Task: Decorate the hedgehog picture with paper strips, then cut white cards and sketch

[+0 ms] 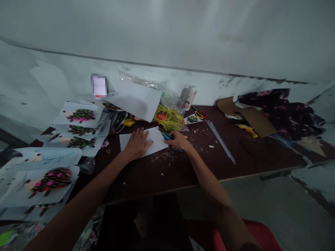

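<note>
A white sheet of paper (154, 139) lies on the dark table in front of me. My left hand (137, 143) rests flat on the sheet with its fingers spread. At the sheet's right edge, my right hand (179, 141) is closed around blue-and-black handled pliers (169, 136), whose dark jaws point up and left over the paper. Part of the handles is hidden by my fingers. Just behind the paper sits a yellow-green plastic bag (170, 120) with something orange-red in it.
Stacked sheets with hedgehog pictures (82, 115) stand at the left. Red-and-yellow scissors (201, 114), a white cup (190, 97), glue sticks (221, 141) and a yellow tool (247, 130) lie toward the right. Dark floral cloth (290, 108) is heaped at the far right. Scraps litter the table (157, 177).
</note>
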A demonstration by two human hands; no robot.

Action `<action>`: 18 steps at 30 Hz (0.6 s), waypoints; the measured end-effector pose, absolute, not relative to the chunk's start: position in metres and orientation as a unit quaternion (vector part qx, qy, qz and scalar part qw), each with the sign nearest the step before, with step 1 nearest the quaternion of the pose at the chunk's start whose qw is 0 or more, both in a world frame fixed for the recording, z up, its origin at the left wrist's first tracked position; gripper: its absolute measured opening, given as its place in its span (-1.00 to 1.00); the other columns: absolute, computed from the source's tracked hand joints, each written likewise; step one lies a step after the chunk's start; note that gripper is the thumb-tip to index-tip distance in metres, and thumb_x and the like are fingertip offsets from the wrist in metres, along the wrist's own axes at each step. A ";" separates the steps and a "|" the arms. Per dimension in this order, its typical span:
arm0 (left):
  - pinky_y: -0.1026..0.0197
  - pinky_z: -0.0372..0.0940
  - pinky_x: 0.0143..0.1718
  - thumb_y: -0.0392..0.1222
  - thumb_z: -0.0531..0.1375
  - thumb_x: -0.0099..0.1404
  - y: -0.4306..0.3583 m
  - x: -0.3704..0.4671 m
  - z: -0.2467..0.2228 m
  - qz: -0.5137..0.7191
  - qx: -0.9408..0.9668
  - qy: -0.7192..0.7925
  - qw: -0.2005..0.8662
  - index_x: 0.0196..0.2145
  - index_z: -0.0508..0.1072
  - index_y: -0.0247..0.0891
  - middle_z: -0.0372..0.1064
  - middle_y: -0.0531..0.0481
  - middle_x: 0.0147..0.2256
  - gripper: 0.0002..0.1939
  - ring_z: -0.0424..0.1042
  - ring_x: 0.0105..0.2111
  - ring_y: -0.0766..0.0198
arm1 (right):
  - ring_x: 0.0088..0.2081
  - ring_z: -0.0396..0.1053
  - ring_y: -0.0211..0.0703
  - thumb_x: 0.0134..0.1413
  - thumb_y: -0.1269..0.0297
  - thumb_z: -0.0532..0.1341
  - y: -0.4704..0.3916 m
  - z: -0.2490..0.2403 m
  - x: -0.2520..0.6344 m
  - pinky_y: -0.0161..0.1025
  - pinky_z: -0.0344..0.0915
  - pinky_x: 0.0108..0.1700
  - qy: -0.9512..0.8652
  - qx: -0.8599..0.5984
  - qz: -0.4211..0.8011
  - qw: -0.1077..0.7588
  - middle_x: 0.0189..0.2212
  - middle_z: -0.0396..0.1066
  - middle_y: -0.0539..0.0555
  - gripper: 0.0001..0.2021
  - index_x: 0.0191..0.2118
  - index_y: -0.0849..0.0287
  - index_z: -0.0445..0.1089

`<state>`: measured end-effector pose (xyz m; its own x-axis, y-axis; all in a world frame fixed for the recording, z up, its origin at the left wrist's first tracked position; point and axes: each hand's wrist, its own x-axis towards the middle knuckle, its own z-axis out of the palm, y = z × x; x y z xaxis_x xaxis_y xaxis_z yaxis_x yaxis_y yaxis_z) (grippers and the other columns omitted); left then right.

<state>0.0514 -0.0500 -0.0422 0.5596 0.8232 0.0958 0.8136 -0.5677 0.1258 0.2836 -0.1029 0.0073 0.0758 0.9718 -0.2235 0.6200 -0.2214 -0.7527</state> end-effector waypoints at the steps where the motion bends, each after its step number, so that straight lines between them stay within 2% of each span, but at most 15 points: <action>1: -0.19 -0.06 0.41 0.10 -0.08 0.51 -0.050 0.051 -0.042 0.073 0.883 0.463 0.030 0.42 0.14 -0.38 -0.03 -0.39 0.43 -0.31 -0.02 0.44 -0.16 | -0.66 0.24 -0.34 0.00 0.33 0.37 -0.103 0.009 0.283 -0.41 0.12 -0.58 -0.567 -0.687 0.380 0.249 -0.70 0.29 -0.17 -0.81 -0.41 0.14 0.31; 7: -0.23 -0.05 0.39 0.08 -0.07 0.50 -0.053 0.050 -0.043 0.092 0.888 0.451 0.005 0.40 0.17 -0.37 0.07 -0.39 0.40 -0.33 0.06 0.41 -0.18 | -0.66 0.15 -0.37 -0.10 0.32 0.35 -0.106 0.013 0.278 -0.42 0.13 -0.58 -0.549 -0.643 0.465 0.261 -0.74 0.18 -0.20 -0.80 -0.49 0.14 0.27; 12: -0.21 -0.02 0.37 0.06 -0.07 0.49 -0.051 0.044 -0.040 0.142 0.876 0.461 0.008 0.42 0.09 -0.40 0.06 -0.41 0.40 -0.31 0.07 0.40 -0.17 | -0.62 0.16 -0.37 -0.11 0.28 0.24 -0.113 0.018 0.269 -0.41 0.14 -0.54 -0.590 -0.582 0.443 0.340 -0.67 0.15 -0.20 -0.86 -0.46 0.11 0.23; 15: -0.20 0.11 0.30 -0.06 -0.13 0.50 -0.037 0.035 -0.034 0.203 0.842 0.500 0.028 0.40 0.10 -0.43 0.29 -0.41 0.27 -0.37 0.25 0.30 -0.12 | -0.61 0.13 -0.37 -0.09 0.26 0.20 -0.110 0.020 0.265 -0.40 0.12 -0.53 -0.594 -0.590 0.393 0.380 -0.64 0.12 -0.19 -0.87 -0.46 0.10 0.19; 18: -0.10 0.26 0.17 -0.25 -0.11 0.45 -0.019 0.025 -0.022 0.230 0.816 0.527 0.054 0.23 0.33 -0.51 0.44 -0.42 0.08 -0.48 0.40 0.13 -0.10 | -0.61 0.11 -0.36 -0.09 0.26 0.18 -0.102 0.016 0.261 -0.39 0.13 -0.53 -0.565 -0.609 0.381 0.405 -0.63 0.08 -0.19 -0.86 -0.44 0.08 0.15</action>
<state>0.0252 -0.0192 -0.0221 0.3386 0.8852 0.3191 0.8355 -0.4388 0.3306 0.2612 -0.1024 0.0163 0.0707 0.9975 -0.0057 0.3800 -0.0322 -0.9244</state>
